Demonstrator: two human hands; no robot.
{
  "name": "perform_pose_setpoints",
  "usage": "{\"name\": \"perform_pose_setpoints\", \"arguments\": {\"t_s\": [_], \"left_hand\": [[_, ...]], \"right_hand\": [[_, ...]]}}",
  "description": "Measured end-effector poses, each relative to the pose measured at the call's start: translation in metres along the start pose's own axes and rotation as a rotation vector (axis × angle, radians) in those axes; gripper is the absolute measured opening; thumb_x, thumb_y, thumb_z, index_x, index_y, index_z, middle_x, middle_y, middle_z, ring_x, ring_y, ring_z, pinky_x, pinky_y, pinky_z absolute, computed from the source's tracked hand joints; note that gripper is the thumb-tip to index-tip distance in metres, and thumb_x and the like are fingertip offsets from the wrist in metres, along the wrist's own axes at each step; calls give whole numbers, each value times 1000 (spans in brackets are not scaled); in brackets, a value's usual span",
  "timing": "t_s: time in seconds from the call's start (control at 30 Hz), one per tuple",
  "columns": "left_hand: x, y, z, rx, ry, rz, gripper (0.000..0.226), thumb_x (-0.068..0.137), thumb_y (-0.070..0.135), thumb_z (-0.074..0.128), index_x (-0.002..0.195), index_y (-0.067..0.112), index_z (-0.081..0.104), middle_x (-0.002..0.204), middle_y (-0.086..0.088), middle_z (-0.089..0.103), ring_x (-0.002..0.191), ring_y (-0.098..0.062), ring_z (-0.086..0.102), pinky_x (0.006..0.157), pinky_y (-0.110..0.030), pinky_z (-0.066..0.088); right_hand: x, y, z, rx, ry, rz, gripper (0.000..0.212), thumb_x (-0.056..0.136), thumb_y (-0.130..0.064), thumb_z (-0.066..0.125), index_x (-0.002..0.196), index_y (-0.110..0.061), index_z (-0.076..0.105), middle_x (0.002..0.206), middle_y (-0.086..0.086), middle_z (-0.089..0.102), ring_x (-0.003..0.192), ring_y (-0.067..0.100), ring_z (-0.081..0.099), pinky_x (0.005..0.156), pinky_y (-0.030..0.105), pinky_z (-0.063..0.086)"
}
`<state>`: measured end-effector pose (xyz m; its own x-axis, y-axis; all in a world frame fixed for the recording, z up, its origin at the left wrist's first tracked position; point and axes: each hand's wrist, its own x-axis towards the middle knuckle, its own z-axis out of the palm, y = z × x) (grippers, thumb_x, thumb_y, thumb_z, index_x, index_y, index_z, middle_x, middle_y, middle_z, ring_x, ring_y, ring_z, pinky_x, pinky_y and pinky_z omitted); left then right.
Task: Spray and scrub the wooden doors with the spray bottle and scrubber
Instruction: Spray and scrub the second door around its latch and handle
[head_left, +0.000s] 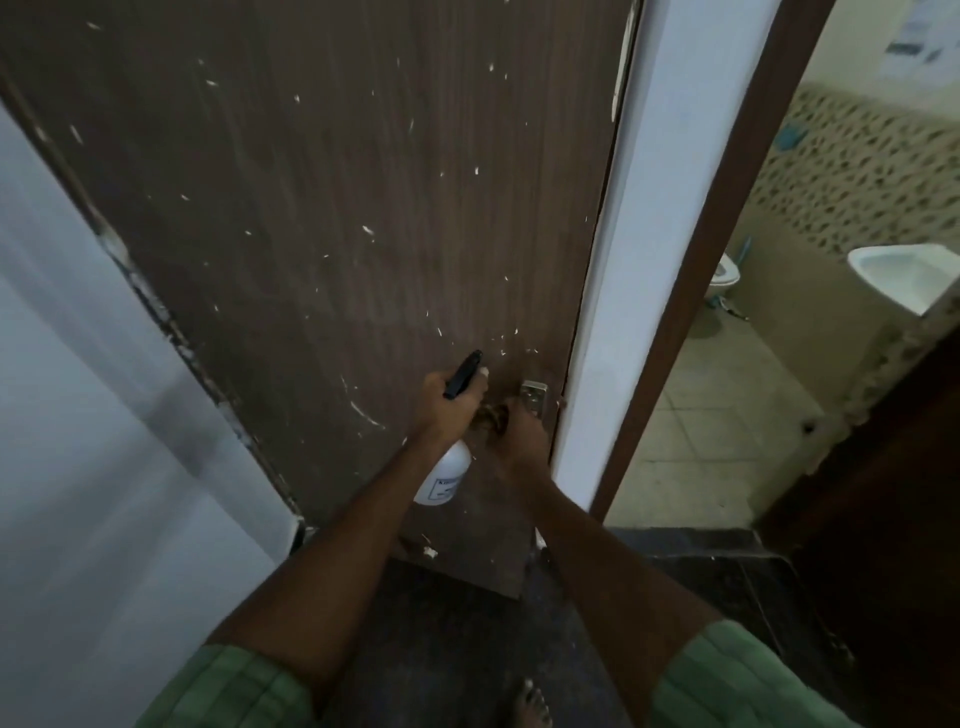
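Observation:
A dark brown wooden door (337, 208) with white paint flecks fills the middle of the view. My left hand (447, 400) grips a white spray bottle (444, 478) by its black trigger head, nozzle pointing up at the door. Just right of it, my right hand (519, 431) holds a brownish scrubber (491, 415) against the door beside the metal handle plate (534, 395). The scrubber is mostly hidden by both hands.
A white wall (78, 364) stands on the left and a white wall edge (634, 260) with a brown frame on the right. Beyond it is a tiled bathroom with a white sink (904, 275) and a toilet (727, 273). My bare foot (530, 706) stands on the dark floor.

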<state>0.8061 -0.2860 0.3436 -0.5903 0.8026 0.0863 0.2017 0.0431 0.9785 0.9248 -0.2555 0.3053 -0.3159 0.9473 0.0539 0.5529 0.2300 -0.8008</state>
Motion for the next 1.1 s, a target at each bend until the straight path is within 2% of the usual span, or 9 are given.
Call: {"name": "perform_pose_setpoints", "arguments": {"t_s": [0.13, 0.23, 0.33, 0.47, 0.6, 0.8, 0.93, 1.03, 1.1], "left_hand": [[44, -1, 8, 106, -86, 35, 39, 99, 39, 76, 68, 17, 66, 53, 12, 56, 52, -11, 54, 59, -27, 43], [73, -5, 15, 122, -106, 104, 42, 88, 54, 72, 66, 20, 61, 50, 12, 52, 51, -14, 50, 56, -28, 40], [102, -10, 27, 126, -106, 137, 40, 88, 50, 69, 62, 23, 57, 49, 11, 52, 50, -15, 50, 56, -29, 40], [128, -17, 36, 183, -113, 172, 40, 95, 40, 70, 60, 26, 53, 49, 7, 50, 47, -17, 49, 54, -30, 38], [149, -23, 39, 265, -122, 188, 40, 92, 45, 67, 61, 23, 54, 54, -5, 56, 50, -24, 54, 54, -35, 42], [167, -20, 28, 338, -212, 230, 40, 100, 32, 72, 64, 27, 55, 52, 7, 50, 48, -11, 49, 54, -28, 33], [173, -11, 14, 319, -228, 264, 42, 99, 36, 69, 62, 26, 52, 52, 5, 49, 48, -14, 47, 54, -28, 32], [179, 2, 0, 316, -255, 297, 46, 102, 29, 71, 60, 27, 51, 51, 7, 47, 48, -13, 45, 55, -27, 31], [183, 13, -9, 325, -267, 305, 42, 102, 31, 70, 64, 25, 56, 52, 7, 49, 48, -14, 47, 55, -26, 32]], "right_hand": [[42, 12, 5, -93, 67, -27, 30, 98, -19, 65, 127, -17, 60, 126, 6, 69, 116, 27, 66, 91, 34, 51], [80, 16, 5, -149, 72, -21, 35, 98, -19, 66, 132, -15, 59, 130, 8, 67, 117, 29, 65, 94, 35, 52], [113, 20, 7, -178, 92, -18, 40, 94, -23, 72, 131, -15, 61, 128, 9, 69, 115, 30, 66, 95, 40, 53], [147, 22, 11, -192, 102, -4, 35, 93, -22, 68, 127, -16, 62, 121, 9, 71, 110, 32, 68, 89, 40, 54], [177, 27, 12, -214, 100, -6, 35, 94, -21, 68, 128, -18, 63, 121, 8, 71, 110, 30, 68, 89, 38, 54], [198, 20, 14, -252, 74, -6, 32, 96, -7, 62, 128, -9, 63, 125, 15, 69, 115, 35, 65, 89, 34, 48], [215, 13, 9, -418, -48, 25, 34, 99, -6, 58, 133, -5, 60, 131, 19, 62, 121, 34, 60, 97, 36, 47], [220, -14, -2, -350, -52, 39, 16, 104, -8, 51, 114, -6, 62, 124, 24, 58, 106, 30, 63, 93, 36, 52], [224, -26, -14, -417, -136, 15, 31, 98, -12, 64, 128, -5, 62, 131, 22, 58, 119, 35, 60, 99, 39, 49]]}}
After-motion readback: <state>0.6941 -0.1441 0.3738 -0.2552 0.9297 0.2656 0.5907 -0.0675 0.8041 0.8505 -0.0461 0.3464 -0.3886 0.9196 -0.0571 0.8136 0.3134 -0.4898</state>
